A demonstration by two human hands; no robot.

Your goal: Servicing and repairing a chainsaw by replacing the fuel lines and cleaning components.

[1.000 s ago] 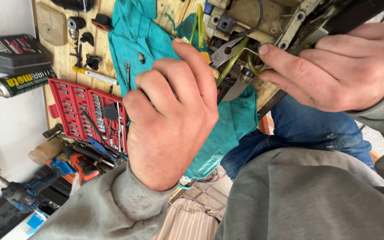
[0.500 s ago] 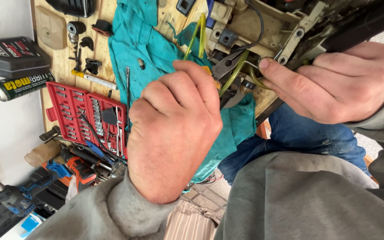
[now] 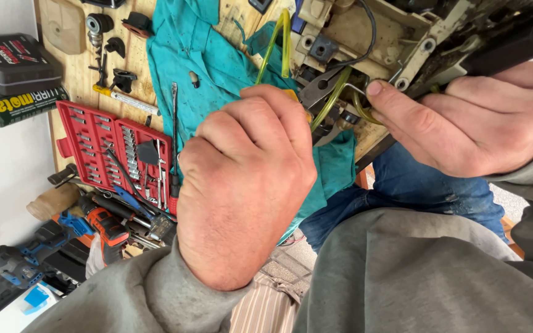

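Observation:
My left hand [image 3: 248, 185] is a fist around pliers with a yellow handle. The pliers' grey jaws [image 3: 319, 86] clamp a yellow-green tube [image 3: 331, 92] that comes out of a dirty beige machine casing [image 3: 396, 31]. My right hand [image 3: 470, 120] holds the casing by its black handle [image 3: 513, 40]. One finger presses on a thin bent wire [image 3: 356, 89] beside the tube. A second loop of the tube [image 3: 279, 43] lies on a teal cloth [image 3: 211, 61] under the casing.
A wooden bench [image 3: 63, 24] carries a red socket set [image 3: 109, 151], a red-handled screwdriver [image 3: 174, 135], small black parts [image 3: 115, 61], a spray can [image 3: 13, 106] and a black canister [image 3: 7, 61]. Cordless tools [image 3: 94, 225] lie below it. My jeans [image 3: 421, 194] show underneath.
The view has shifted slightly. My left hand has kept the pliers on the tube and pulled a little downward; my right finger stays at the wire.

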